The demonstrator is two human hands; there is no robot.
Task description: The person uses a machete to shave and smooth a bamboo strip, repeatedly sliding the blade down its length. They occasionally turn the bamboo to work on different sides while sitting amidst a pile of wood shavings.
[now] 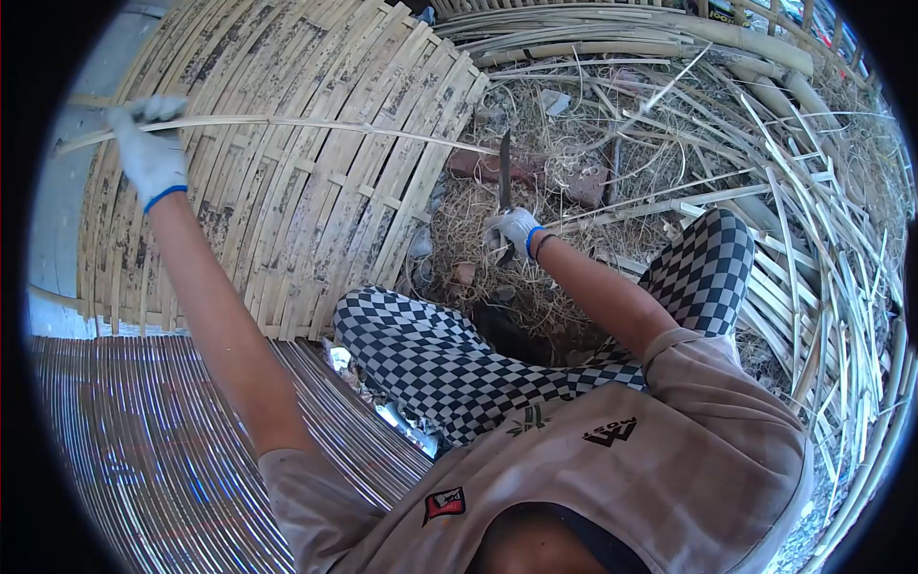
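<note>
A long, thin bamboo strip (pixel 316 123) stretches across the upper left, bowed slightly upward. My left hand (pixel 151 158), in a white glove with a blue cuff, is closed around it near its left end. The strip's right end comes up against or very close to a knife (pixel 505 172); contact cannot be made out for certain. My right hand (pixel 514 230), gloved the same way, grips the knife's handle with the dark blade pointing up and away from me. Beneath the strip lies a woven bamboo panel (pixel 287 220) with dark mottling.
Split bamboo strips (pixel 794 220) are heaped along the right side, and thicker bamboo poles (pixel 708 36) lie at the back. Fine shavings (pixel 574 124) and reddish bricks (pixel 579 182) cover the ground ahead. A ribbed mat (pixel 172 430) lies at lower left, beside my crossed legs (pixel 440 354).
</note>
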